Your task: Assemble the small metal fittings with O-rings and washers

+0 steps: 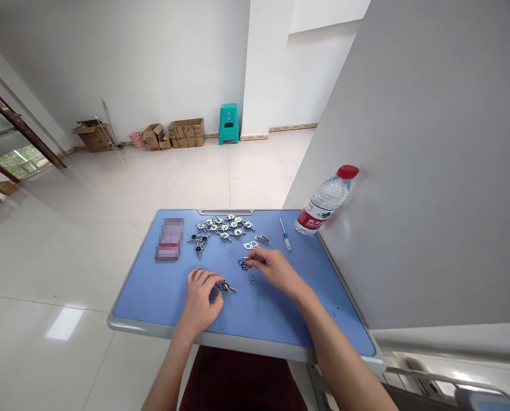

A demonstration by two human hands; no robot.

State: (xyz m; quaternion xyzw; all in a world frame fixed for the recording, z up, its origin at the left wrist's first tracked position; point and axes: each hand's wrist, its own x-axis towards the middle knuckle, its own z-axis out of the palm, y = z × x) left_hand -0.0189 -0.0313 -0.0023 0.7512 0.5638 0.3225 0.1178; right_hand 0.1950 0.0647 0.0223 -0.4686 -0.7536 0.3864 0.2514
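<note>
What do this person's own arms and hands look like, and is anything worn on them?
The left grip and right grip are bare human hands with no gloves. The left forearm and right forearm are also bare, with no sleeves, and no watch or bracelet shows. Between the arms, dark maroon fabric shows, possibly clothing.

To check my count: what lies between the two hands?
The head view shows a metal part at the left hand, a small fitting, and black rings.

On a blue desk point(152, 291), left hand point(201, 297) touches a metal piece point(226, 287), right hand point(272, 268) nears black rings point(242, 265).
</note>
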